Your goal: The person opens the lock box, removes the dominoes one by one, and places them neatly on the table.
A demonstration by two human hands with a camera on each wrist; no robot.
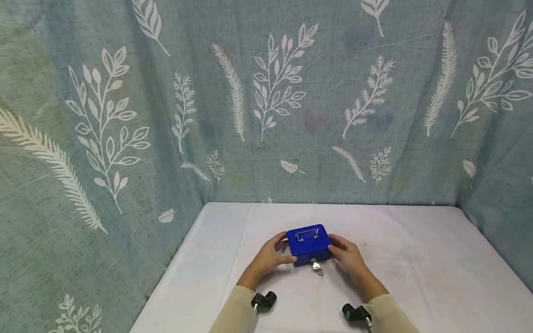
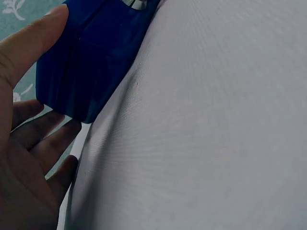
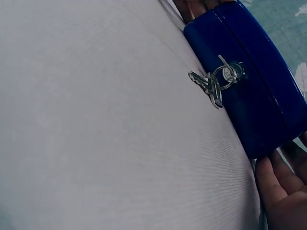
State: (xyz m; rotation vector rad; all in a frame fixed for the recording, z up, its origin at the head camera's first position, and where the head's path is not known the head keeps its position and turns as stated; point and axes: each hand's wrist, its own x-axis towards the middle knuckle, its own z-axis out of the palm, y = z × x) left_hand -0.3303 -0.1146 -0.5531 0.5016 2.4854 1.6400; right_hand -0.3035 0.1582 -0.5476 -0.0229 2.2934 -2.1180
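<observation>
A small blue cash box [image 1: 309,244] with its lid closed sits on the white table, a wire handle [image 1: 307,235] on top. One key is in the front lock [image 3: 232,72], and more keys [image 3: 209,87] hang from its ring. My left hand [image 1: 268,255] holds the box's left end, thumb at the front corner and fingers at the side and back. On the opposite end, my right hand [image 1: 349,255] grips the box with its thumb near the front right corner. Its thumb is out of sight in the right wrist view, where several fingers show at the box's end.
A white cloth [image 1: 208,282] covers the table around the box. Blue-green leaf-patterned curtains [image 1: 325,162] stand behind the table and along both sides. Dark wrist-worn devices [image 1: 264,300] sit at both beige sleeves [image 1: 235,311].
</observation>
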